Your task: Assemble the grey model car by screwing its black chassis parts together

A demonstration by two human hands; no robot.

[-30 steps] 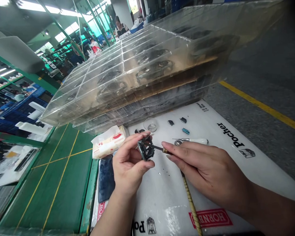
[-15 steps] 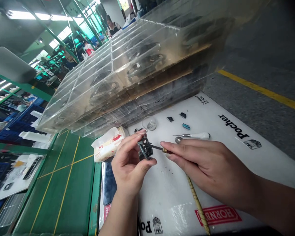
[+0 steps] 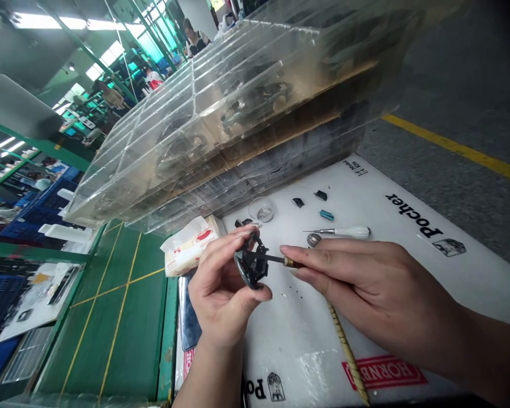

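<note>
Between the thumb and fingers of my left hand [image 3: 225, 289] is a small black plastic part [image 3: 251, 265] with an open frame. My right hand [image 3: 361, 283] pinches a thin tool with a flat dark metal shaft and a brass collar [image 3: 289, 262]; it looks like a screwdriver or small file. The tip of its shaft reaches into the black part, and exactly what it touches there is hidden. Beyond my right hand lies a white-handled pick [image 3: 351, 232]. A striped yellow rod [image 3: 344, 345] runs under that hand, near a round metal knob [image 3: 313, 240].
Stacked clear compartment trays [image 3: 221, 124] stand behind the white mat [image 3: 306, 362]. A small clear dish [image 3: 262, 210], black pieces [image 3: 321, 195] and a blue piece [image 3: 326, 215] lie on the mat. At left are a tissue pack [image 3: 191, 249], a phone [image 3: 189, 317] and a green surface [image 3: 110, 317].
My left hand has turned the black part, so its curved face shows more now. The tool stays against it. The whole view has shifted slightly.
</note>
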